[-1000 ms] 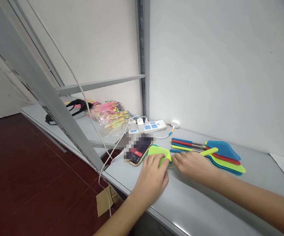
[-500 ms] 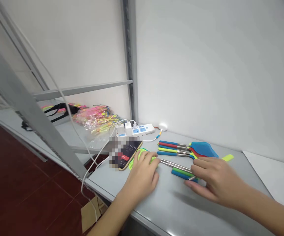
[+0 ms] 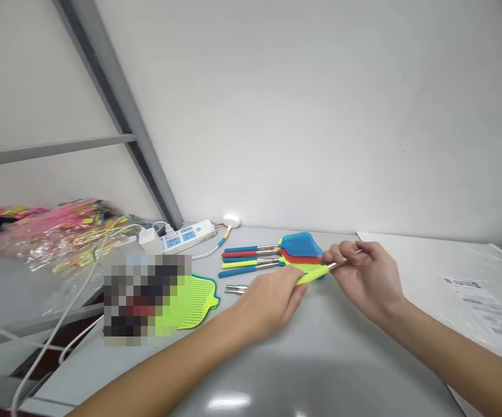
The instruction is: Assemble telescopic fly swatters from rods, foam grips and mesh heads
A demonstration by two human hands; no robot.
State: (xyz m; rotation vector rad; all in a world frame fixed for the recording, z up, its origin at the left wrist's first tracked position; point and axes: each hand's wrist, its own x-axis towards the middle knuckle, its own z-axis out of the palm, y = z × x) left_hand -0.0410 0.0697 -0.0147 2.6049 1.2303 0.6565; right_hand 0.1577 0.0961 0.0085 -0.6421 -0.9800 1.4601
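My left hand [image 3: 272,296] is closed around the yellow-green grip of a telescopic fly swatter handle [image 3: 314,275]. My right hand [image 3: 367,277] pinches the thin metal rod at its other end, just above the table. Behind my hands lie several fly swatters [image 3: 300,244] side by side, with blue, red and yellow-green heads and grips pointing left. Metal rods [image 3: 235,289] stick out past my left hand; their other ends are hidden behind it. Loose perforated swatter heads [image 3: 198,300], yellow-green over blue, lie left of my left forearm.
A white power strip [image 3: 190,236] with plugs and cables stands by the shelf post [image 3: 146,150]. At far left are colourful goods in clear plastic bags [image 3: 63,231]. A blurred-out patch covers the phone's place. White sheeting with a printed label [image 3: 485,301] lies at right.
The view has swung right. Both hands have come up off the pile of rods and heads, and now hold the yellow-green handle between them, left on the grip, right on the rod.
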